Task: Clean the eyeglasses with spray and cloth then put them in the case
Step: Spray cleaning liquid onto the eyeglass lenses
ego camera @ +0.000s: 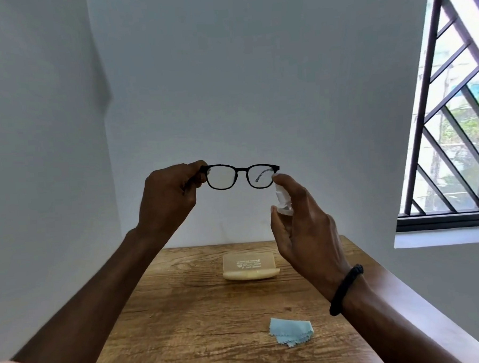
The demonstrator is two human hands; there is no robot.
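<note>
Black-framed eyeglasses (240, 168) are held up in the air in front of the wall, lenses facing me. My left hand (168, 197) pinches their left end. My right hand (304, 228) grips a small clear spray bottle (283, 200), index finger on its top, right beside the right lens. Below on the wooden table (198, 322) lies a pale yellow glasses case (250, 266), open with its clear lid up. A crumpled light blue cloth (291, 331) rests nearer to me, to the right.
The table stands in a corner between grey walls. A barred window (451, 114) with a sill is on the right. A black band circles my right wrist (345, 289).
</note>
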